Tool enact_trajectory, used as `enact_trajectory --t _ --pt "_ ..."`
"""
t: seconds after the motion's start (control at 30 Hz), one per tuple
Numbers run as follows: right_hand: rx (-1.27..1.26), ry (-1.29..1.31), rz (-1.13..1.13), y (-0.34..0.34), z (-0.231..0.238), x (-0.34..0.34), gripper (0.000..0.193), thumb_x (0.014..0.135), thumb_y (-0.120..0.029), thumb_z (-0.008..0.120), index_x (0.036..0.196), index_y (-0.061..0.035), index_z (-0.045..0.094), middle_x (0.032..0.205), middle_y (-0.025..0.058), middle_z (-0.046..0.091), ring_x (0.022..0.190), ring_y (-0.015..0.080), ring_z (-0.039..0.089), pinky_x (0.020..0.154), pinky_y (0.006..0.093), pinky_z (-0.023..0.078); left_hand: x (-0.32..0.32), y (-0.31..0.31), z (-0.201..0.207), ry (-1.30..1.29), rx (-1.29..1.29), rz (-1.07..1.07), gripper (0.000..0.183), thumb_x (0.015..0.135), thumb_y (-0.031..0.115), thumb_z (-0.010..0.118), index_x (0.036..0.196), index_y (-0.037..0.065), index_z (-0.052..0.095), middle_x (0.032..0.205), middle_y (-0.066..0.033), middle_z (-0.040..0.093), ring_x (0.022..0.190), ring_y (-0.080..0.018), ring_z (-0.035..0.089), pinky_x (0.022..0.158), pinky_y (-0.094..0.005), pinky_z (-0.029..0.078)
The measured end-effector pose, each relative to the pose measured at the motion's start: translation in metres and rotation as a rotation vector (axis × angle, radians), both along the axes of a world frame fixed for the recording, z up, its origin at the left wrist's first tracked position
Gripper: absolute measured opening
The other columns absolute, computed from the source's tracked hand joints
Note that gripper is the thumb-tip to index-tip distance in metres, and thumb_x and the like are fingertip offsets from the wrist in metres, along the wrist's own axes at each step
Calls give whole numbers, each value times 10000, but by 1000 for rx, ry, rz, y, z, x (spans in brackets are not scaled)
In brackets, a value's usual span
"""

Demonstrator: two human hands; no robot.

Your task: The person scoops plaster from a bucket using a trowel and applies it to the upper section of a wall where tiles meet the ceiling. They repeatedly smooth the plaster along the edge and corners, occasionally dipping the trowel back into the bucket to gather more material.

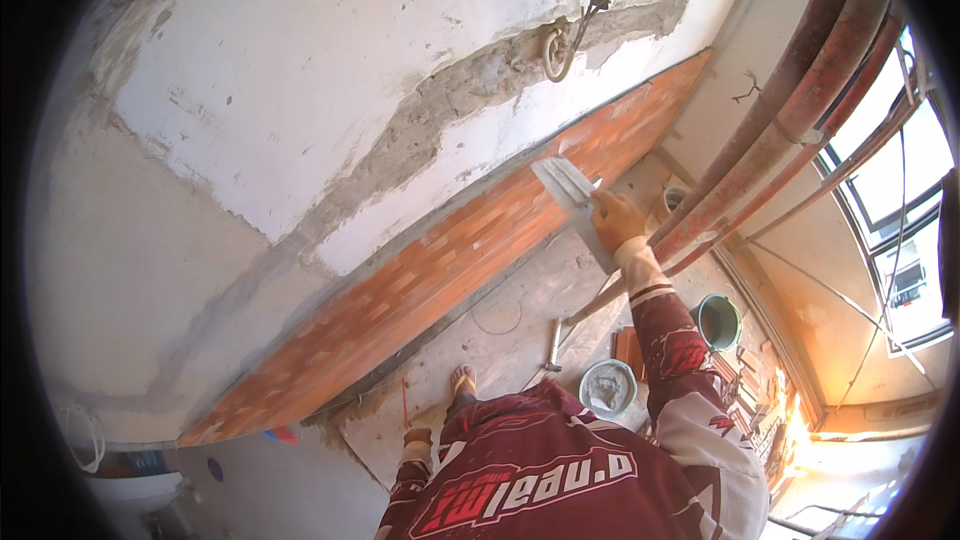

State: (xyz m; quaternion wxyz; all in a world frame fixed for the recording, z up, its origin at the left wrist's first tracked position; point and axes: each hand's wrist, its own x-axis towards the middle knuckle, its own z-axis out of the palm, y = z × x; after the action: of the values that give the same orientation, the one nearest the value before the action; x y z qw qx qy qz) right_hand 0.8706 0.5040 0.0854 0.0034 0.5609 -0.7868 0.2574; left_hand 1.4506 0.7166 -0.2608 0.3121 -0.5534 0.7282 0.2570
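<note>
grey paste [606, 386] is sitting in one of two buckets [632, 395]. from afar, i'm watching the right hand [618, 222] clamping around one trowel [561, 183] near the orange brickwork [440, 275]; i'm failing to tell whether the left hand [417, 435] is gripping anything.

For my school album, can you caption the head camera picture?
Right grip holding a trowel near orange bricks, a hammer on the floor.

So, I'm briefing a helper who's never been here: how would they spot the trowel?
Find the long band of orange brick at the wall's foot and follow it rightward, toward the thick reddish pipes. Just short of them, a bare right hand grips the trowel. Its flat, pale, straight-edged blade sets it apart from the rounded pipes and the brick behind.
</note>
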Motion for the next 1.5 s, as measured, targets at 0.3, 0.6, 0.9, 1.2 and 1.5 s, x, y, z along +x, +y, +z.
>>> enact_trajectory --t 0.3,0.6,0.9,1.2,1.5 --pt "7 -159 -77 3 -9 50 355 787 -185 548 1130 -138 629 974 190 631 937 374 594 845 442 466 4 -53 -21 447 -48 1148 257 704 254 628 824 46 721 731 -127 687 676 -236 673 679 -351 526" --pt "-37 -369 27 14 -17 152 440 778 -124 504 1216 -89 518 976 304 560 934 456 543 852 478 455 9 -70 -6 350 47 1079 292 730 247 620 894 19 700 743 -134 687 674 -244 671 661 -346 521" --pt "-3 -484 -49 -1 -24 211 447 807 -122 512 1251 -89 475 1053 310 508 944 483 535 860 493 452 59 -86 -73 284 69 480 319 739 271 597 870 -5 688 775 -148 690 779 -259 675 736 -377 508" --pt "87 -336 -180 -55 -14 137 424 809 -143 502 1227 -80 532 1119 342 537 1022 471 546 902 460 452 50 -120 -37 399 30 1207 285 741 234 580 832 -18 676 752 -170 672 726 -261 673 680 -383 518" --pt "177 -209 -213 -75 9 47 370 777 -162 554 1137 -120 630 1112 193 630 1054 373 581 931 403 449 46 -85 -77 222 -38 576 235 792 253 628 909 59 690 815 -142 693 744 -253 690 587 -386 527"
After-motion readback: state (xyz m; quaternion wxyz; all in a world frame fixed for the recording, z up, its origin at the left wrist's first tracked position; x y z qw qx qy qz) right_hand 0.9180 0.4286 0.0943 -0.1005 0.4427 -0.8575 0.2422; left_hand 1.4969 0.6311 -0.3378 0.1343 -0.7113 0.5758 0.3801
